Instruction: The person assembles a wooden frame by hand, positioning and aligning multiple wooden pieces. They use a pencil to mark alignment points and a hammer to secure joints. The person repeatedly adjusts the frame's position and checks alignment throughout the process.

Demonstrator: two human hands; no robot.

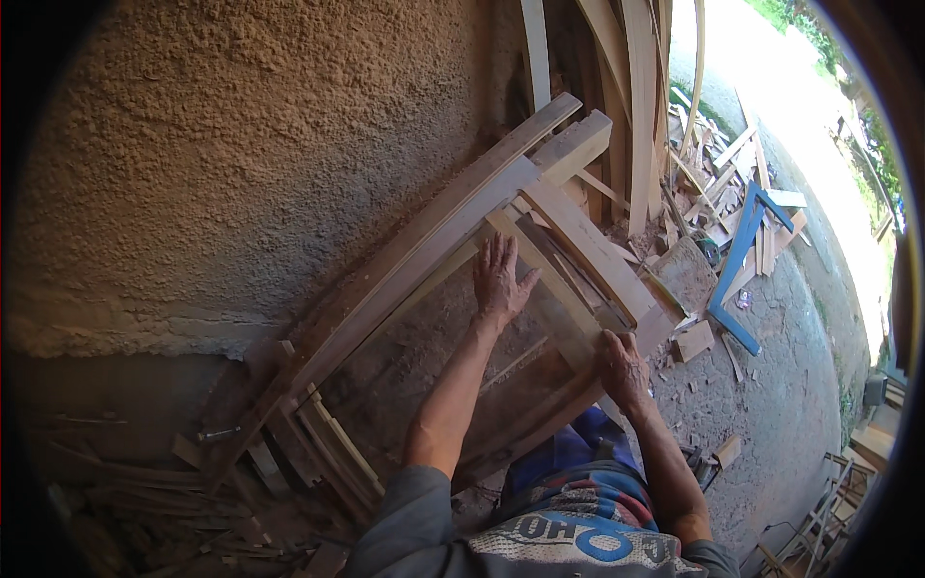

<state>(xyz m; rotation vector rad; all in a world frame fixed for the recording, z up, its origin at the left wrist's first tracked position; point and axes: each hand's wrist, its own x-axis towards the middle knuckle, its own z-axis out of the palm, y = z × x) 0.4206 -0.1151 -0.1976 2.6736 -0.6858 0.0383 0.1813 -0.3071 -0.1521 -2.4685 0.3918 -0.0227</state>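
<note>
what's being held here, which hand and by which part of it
The right hand appears to grip a wooden bar by its near end; the left hand is open, fingers spread near the far end, not gripping.

hard daylight pours in from the upper right, where the pale sunlit ground (747,53) is burnt out to plain white and the green leafy plants (803,17) past it look washed out. the cracked grey concrete floor (790,414) gets softer, cooler light. the rough brown plastered wall (289,125) is warm and shaded, its grain still readable. the large pale wooden frame (591,248) is lit on its upper faces, dusky within. at lower left, the heap of thin wooden strips (173,525) sinks into murk. a black fisheye ring swallows the corners; lines bow and detail smears near it, while the middle is fairly crisp.
</note>
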